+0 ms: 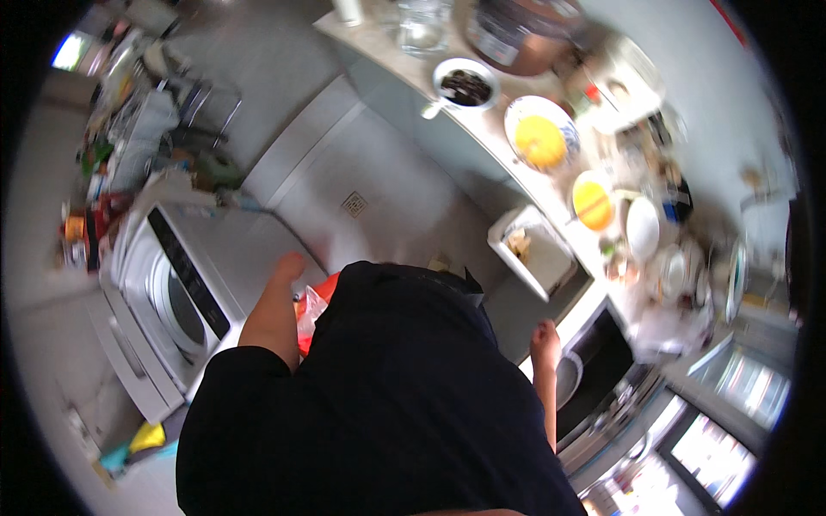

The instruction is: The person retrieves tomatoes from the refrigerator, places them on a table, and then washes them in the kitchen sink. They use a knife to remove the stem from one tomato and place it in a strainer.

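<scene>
My left hand (290,266) hangs beside the top of a silver front-loading washing machine (226,248); its fingers are blurred. Near that forearm lies a red and clear plastic bag (312,316), partly hidden by my dark clothing. My right hand (545,338) is at the counter's edge by the black cooktop (600,361), and its fingers look curled, but whether it holds anything cannot be made out. Along the counter stand a bowl of dark food (466,88), a patterned bowl of yellow food (541,140) and a second bowl of yellow food (593,205).
A white open bin (532,251) sits against the cabinet front, near my right hand. A floor drain (354,204) lies in the tiled floor ahead. A large brown pot (523,35) and a glass jar (423,29) stand farther along the counter. Metal-legged furniture (210,109) is at upper left.
</scene>
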Demonstrator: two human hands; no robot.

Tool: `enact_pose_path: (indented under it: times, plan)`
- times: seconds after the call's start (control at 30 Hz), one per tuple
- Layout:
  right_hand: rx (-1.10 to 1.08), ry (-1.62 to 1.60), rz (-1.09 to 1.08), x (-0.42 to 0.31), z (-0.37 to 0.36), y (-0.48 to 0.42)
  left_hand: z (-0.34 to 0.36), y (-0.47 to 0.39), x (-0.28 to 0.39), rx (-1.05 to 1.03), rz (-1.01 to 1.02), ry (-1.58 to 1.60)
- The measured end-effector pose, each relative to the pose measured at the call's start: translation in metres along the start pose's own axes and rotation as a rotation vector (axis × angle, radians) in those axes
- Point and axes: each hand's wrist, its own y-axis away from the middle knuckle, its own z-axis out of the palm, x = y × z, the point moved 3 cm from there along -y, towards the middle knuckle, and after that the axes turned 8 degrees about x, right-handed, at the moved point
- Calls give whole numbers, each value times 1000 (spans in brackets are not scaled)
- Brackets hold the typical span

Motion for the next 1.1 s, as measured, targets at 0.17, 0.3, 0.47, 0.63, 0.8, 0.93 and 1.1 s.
enact_pose_path:
  times: [0.17, 0.3, 0.47, 0.63, 0.8, 0.93, 1.1]
  plan:
    - [-235, -76, -668, -251, 21, -102, 80, 29, -59, 62, -582, 596]
    - [-403, -7, -1124, -424, 75, -117, 131, 55, -61, 9, -822, 747]
    - [-809, 155, -1569, -647, 146, -80, 135, 101, -71, 4, -850, 595]
    - [-724, 208, -1646, -828, 242, -97, 51, 59, -124, -57, -1035, 768]
    - [-621, 115, -1678, -950, 305, -140, -79, -120, -258, 351, -751, 540]
    - [-524, 57, -1415, -1027, 316, -221, -325, -323, -256, 334, -542, 612]
    - [-436, 106, -1256, -1108, 322, -304, -449, -498, -276, 375, -205, 752]
